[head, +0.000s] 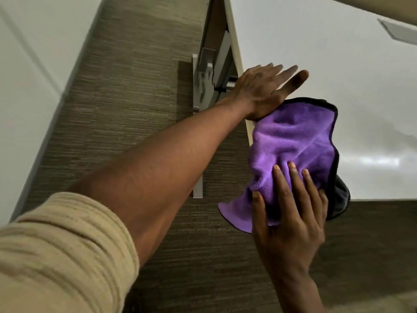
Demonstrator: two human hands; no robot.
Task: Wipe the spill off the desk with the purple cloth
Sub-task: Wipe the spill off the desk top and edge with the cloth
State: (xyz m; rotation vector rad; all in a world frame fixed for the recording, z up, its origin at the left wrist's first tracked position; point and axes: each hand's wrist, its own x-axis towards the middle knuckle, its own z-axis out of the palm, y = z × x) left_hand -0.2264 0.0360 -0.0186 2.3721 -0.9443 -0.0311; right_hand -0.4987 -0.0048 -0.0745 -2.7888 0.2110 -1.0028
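Observation:
The purple cloth (293,136), dark-edged, lies bunched on the near corner of the white desk (338,64), with one flap hanging over the edge. My left hand (259,91) lies flat on the desk with its fingers straight and its heel on the cloth's far edge. My right hand (291,204) presses on the cloth's near part with its fingers fairly straight and its thumb on top of the fabric. I cannot make out a distinct spill; a shiny patch (379,161) shows on the desk just right of the cloth.
A grey metal desk leg and frame (203,86) stand under the desk's left edge. Brown striped carpet (135,86) covers the floor. A white wall (22,86) runs along the left. A grey cover plate (399,30) is set in the desk at the far right.

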